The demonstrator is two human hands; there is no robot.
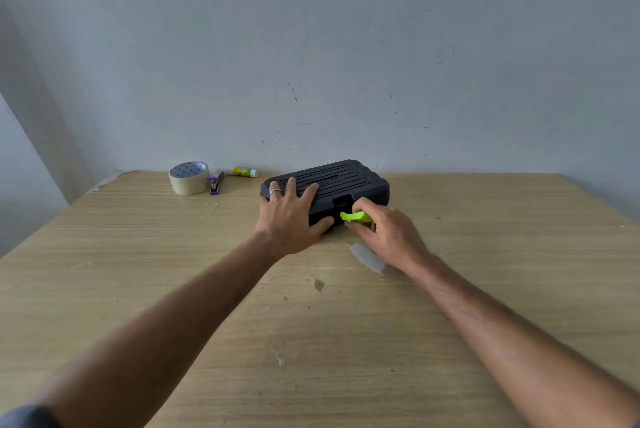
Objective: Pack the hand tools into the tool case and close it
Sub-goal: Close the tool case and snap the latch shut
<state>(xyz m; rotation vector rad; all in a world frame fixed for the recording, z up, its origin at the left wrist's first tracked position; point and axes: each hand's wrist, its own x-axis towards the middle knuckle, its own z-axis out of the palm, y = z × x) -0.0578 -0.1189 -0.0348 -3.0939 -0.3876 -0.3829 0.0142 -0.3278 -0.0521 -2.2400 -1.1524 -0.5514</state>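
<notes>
A black ribbed tool case (pixel 341 181) lies with its lid down on the wooden table (pixel 173 271), near the wall. My left hand (pixel 289 216) lies flat on the lid's left part, fingers spread, thumb at the front edge. My right hand (pixel 384 230) pinches the bright green latch (pixel 355 217) at the case's front, which sticks out toward me. No loose hand tools are visible.
A roll of masking tape (pixel 188 177), a purple stapler (pixel 216 182) and a glue stick (pixel 244 171) lie at the back left by the wall. A pale scuffed patch (pixel 367 256) marks the tabletop just before the case.
</notes>
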